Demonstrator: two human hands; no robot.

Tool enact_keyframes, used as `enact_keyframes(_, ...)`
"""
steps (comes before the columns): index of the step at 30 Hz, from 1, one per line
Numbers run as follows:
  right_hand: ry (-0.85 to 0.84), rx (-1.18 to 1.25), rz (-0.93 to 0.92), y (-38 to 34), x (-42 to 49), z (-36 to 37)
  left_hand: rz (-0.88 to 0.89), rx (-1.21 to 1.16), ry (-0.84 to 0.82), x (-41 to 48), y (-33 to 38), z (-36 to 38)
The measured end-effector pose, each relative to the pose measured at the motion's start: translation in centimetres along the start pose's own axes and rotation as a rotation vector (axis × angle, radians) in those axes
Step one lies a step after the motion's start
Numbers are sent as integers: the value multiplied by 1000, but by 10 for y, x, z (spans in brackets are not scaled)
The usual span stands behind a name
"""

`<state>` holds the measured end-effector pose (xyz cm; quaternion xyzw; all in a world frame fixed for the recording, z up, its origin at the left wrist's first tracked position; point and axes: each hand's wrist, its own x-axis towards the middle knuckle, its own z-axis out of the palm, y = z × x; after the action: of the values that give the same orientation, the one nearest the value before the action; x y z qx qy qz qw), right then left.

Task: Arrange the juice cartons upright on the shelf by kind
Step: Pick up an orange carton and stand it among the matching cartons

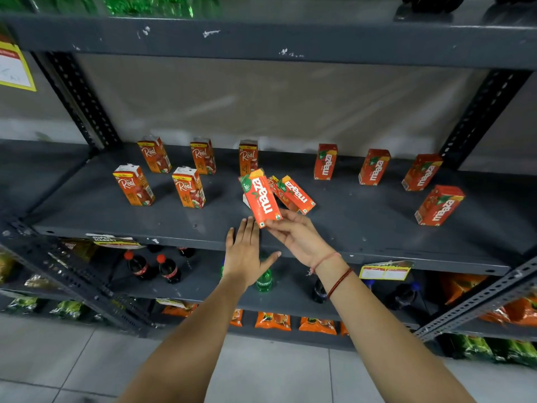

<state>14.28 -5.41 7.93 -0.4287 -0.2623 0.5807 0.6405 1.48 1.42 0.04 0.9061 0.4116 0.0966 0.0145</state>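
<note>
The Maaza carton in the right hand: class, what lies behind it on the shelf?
Behind the held Maaza carton in the right hand lie toppled Maaza cartons and, farther back, an upright Real carton. The held carton covers part of the toppled ones, so their count is unclear.

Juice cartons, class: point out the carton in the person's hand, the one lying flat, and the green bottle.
Held carton (pixel 261 197), head view, front face.
Lying carton (pixel 297 194), head view, upper face.
Green bottle (pixel 263 281), head view, body.

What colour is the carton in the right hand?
Orange-red with white lettering and a green corner; the carton, in the right hand, head view.
</note>
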Motion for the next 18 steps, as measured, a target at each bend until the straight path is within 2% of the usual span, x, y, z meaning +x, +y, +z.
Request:
enact_keyframes(6,4,35,13,2,-3,1,-19,11,-2,-4,-3,1)
enact_keyframes(11,56,93,-45,-1,-9,-11,-26,51,-26,-5,-3,1)
enact_keyframes(18,252,-98,-221,-36,-27,-77,19,35,-37,-4,3,-4)
